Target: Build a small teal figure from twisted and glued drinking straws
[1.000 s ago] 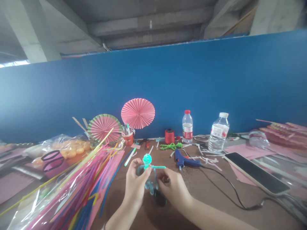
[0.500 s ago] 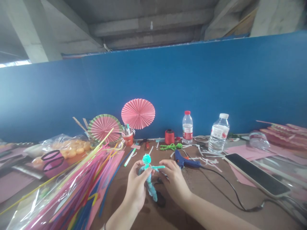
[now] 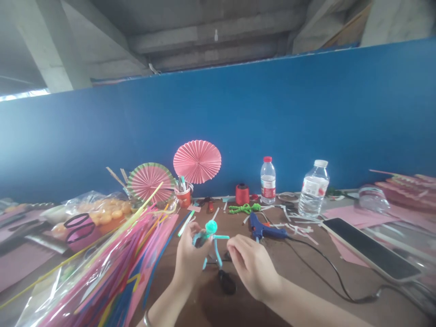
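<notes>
A turquoise pipe-cleaner figure point(image 3: 211, 227) with a round coiled head, a straight arm pointing right and thin legs hangs above the table. My left hand point(image 3: 192, 250) is closed around its left side, thumb and fingers pinching it below the head. My right hand point(image 3: 254, 265) is just right of the figure, its fingers curled and pressed together beside the arm's tip. Whether those fingertips hold anything is hidden. Below the figure lies a dark oval object point(image 3: 227, 282) on the brown table point(image 3: 252, 313).
Pipe cleaners point(image 3: 112, 268) in clear plastic fill the left side. A blue glue gun point(image 3: 267, 228) with a cable and a phone point(image 3: 371, 247) lie right. Behind are a green twisted piece point(image 3: 244, 208), red thread spool point(image 3: 242, 194), two water bottles point(image 3: 268, 181) and pink paper fans point(image 3: 197, 161).
My left hand has turned the figure, so its legs now show apart and thinner. My right hand has shifted slightly down, its fingers curling in by the arm's tip.
</notes>
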Tool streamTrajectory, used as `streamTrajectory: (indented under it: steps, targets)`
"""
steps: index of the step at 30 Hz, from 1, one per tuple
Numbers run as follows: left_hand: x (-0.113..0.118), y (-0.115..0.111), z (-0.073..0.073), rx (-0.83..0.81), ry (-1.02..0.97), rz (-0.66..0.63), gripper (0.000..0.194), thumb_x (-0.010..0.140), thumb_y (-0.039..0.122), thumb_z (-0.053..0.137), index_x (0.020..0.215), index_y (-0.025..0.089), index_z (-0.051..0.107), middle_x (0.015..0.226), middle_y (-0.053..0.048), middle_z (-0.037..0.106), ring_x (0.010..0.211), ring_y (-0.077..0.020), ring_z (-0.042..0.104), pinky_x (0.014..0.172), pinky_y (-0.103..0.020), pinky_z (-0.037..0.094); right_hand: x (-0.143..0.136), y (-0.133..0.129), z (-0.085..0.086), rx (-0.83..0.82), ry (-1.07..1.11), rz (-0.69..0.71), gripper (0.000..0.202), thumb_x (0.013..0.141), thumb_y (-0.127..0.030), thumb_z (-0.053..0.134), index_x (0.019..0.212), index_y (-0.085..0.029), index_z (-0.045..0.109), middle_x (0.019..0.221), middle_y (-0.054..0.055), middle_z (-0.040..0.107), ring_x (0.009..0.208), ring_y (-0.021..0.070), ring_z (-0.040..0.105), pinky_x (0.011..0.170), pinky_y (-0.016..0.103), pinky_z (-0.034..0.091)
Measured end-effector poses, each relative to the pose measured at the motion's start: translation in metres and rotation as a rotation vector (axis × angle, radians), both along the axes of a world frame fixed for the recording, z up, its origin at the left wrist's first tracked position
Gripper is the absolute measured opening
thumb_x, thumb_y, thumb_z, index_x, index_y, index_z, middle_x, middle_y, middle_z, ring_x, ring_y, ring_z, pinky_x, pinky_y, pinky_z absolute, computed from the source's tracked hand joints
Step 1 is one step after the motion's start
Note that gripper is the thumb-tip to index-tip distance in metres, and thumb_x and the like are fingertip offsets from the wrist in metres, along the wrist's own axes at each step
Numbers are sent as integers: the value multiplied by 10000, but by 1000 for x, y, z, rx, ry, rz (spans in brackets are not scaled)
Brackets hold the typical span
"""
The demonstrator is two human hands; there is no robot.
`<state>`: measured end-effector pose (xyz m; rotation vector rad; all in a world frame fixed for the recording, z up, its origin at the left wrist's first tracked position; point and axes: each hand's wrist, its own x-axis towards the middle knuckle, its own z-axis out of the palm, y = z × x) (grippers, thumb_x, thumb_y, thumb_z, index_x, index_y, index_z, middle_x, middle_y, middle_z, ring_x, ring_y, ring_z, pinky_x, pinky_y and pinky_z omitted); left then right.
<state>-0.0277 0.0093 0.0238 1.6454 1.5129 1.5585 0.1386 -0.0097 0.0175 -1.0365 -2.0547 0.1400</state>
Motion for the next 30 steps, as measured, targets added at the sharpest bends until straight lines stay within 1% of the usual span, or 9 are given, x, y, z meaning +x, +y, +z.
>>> streamTrajectory:
  steps: [4,7,11,13,17,19,24,27,30]
  targets:
    - [2,1,-3,-63,-232,-98,206,667,236,611,787,212,445,701,49,532,627,-117,530,628,-242,410,-4,13,-16,-285,172,-53,123,788,-224,457,748,-179,565,698,18,605,650,142,542,597,219,371]
    - [6,-1,-5,-105,-441,-176,214,666,209,619,788,212,443,732,46,537,633,-107,554,612,-224,422,-13,14,-25,-476,308,-4,147,752,-246,519,852,-180,604,762,17,655,671,142,581,581,199,394]
    - [10,-2,-7,-101,-573,-171,260,645,203,635,789,222,419,688,58,532,619,-123,587,623,-248,447,-21,7,-28,-422,169,41,178,793,-208,466,692,-175,609,631,-2,642,571,129,561,517,193,359]
    - [10,-1,-8,-55,-467,-109,255,638,209,633,772,221,417,687,51,533,639,-140,598,638,-262,448,-22,2,-28,-325,28,6,228,820,-187,428,650,-175,579,613,4,625,561,133,553,520,203,349]
    - [5,-3,-7,57,-39,85,225,610,201,625,773,218,471,709,28,529,676,-166,562,638,-268,419,-22,-5,-24,-68,-234,-37,205,835,-154,395,691,-177,539,662,31,604,619,157,544,580,236,348]
    - [4,-5,-5,61,95,87,200,618,189,602,770,222,477,710,26,544,651,-159,534,625,-264,404,-19,-6,-19,11,-249,-48,206,839,-152,381,692,-180,523,656,31,583,616,158,524,583,245,339]
    - [4,-8,2,-20,98,-98,243,563,91,578,739,216,468,667,50,529,590,-126,487,573,-230,387,-2,7,-4,25,-32,-21,246,864,-193,353,664,-183,494,644,13,542,610,138,488,575,227,334]
    - [6,-8,4,-57,-97,-244,243,569,77,580,740,208,468,649,59,476,579,-110,472,558,-217,390,9,21,-4,-80,82,-52,257,879,-227,346,688,-177,509,645,0,545,612,125,499,580,206,347]
    - [9,-8,3,-189,-384,-434,181,631,141,600,752,206,483,667,50,509,573,-104,492,569,-226,413,11,29,-12,-190,70,-73,277,884,-252,344,714,-173,547,647,-5,577,608,119,523,564,192,351]
